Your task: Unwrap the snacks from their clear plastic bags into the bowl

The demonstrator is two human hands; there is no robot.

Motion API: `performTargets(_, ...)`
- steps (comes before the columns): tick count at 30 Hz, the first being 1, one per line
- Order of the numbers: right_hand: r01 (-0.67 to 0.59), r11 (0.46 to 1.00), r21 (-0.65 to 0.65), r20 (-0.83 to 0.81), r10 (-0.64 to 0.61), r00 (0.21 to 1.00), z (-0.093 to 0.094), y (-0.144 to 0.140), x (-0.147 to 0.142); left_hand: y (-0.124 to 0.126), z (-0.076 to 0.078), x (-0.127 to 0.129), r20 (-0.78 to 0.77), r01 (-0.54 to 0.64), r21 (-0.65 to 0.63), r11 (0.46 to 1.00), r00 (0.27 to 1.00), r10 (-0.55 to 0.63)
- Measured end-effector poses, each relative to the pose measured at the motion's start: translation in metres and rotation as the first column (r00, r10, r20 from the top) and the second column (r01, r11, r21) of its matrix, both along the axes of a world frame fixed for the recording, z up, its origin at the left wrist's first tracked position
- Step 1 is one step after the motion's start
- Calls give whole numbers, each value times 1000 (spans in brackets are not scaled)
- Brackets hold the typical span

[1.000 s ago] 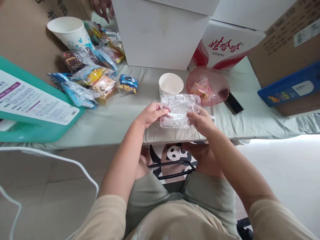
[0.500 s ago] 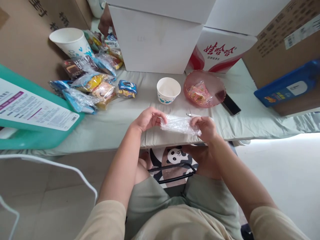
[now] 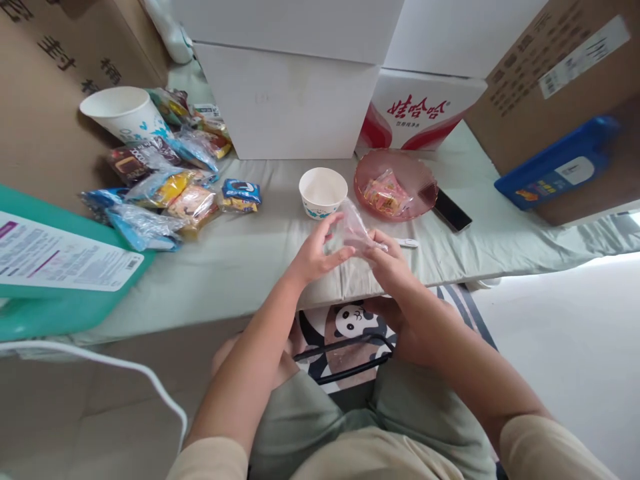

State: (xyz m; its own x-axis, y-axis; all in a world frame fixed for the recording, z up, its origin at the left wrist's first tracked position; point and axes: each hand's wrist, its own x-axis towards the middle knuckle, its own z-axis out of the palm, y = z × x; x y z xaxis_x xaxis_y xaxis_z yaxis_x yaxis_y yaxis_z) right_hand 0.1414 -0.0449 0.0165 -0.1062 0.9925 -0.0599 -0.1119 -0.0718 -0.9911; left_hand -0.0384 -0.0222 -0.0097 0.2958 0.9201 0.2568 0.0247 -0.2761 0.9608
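A crumpled piece of clear plastic film [image 3: 355, 228] stands up between my hands above the table's front edge. My right hand [image 3: 387, 259] pinches its lower end between thumb and fingers. On its left side, my left hand [image 3: 316, 253] is open in a C shape, thumb and fingers apart, the tips close to or touching the film. Just beyond is a white paper bowl [image 3: 323, 190] with blue print at its base. To its right, a pink translucent bowl [image 3: 423, 177] holds pink wrapped packets [image 3: 387, 192]. A small white-handled tool [image 3: 407, 243] lies partly behind my right hand.
Several wrapped snacks [image 3: 193, 207], two small packets [image 3: 241, 195] and a paper bucket [image 3: 125, 115] lie left. A green container [image 3: 65, 280] stands nearer. White boxes [image 3: 295, 107] line the back. A black phone [image 3: 451, 210] and blue container [image 3: 555, 167] are right.
The film, stretched level between both hands before, is now bunched and upright in my right hand. My left hand has moved closer to the right and its fingers have spread. The view has shifted slightly.
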Motion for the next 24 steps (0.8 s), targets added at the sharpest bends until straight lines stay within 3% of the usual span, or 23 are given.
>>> performTargets(3, -84, 993, -85, -44, 81, 996, 4, 0, -6, 2, -3, 3, 130, 109, -145, 983, 987, -90)
performTargets(7, 47, 990, 136, 302, -86, 949, 6, 8, -2, 2, 3, -4, 201, 103, -273, 957, 978, -48)
performTargets(9, -59, 984, 170, 424, -19, 906, 11, 17, 0, 3, 6, -10, 221, 123, -317, 941, 974, -53)
performTargets(11, -190, 970, 153, 515, 86, 853, 22, 35, 1, 7, 7, -16, 283, 58, -339, 939, 958, 43)
performTargets(12, -210, 961, 180, 561, 75, 824, 30, 48, 0, 9, 6, -18, 324, -5, -351, 936, 937, 127)
performTargets(14, -178, 928, 328, 656, -87, 750, 48, 82, -5, 15, 5, -24, 387, -137, -391, 910, 873, 297)
performTargets(16, -243, 895, 374, 775, -158, 612, 64, 121, -16, 21, 4, -30, 397, -221, -434, 873, 823, 405)
performTargets(19, -454, 883, 122, 973, -15, 231, 78, 170, -41, 26, 6, -38, 380, -278, -471, 837, 792, 477)
performTargets(22, -523, 836, -167, 982, 94, -163, 77, 190, -69, 27, 9, -44, 368, -267, -487, 831, 800, 473)
performTargets(24, -520, 828, -209, 956, 61, -286, 71, 188, -83, 28, 10, -47, 370, -270, -486, 831, 798, 475)
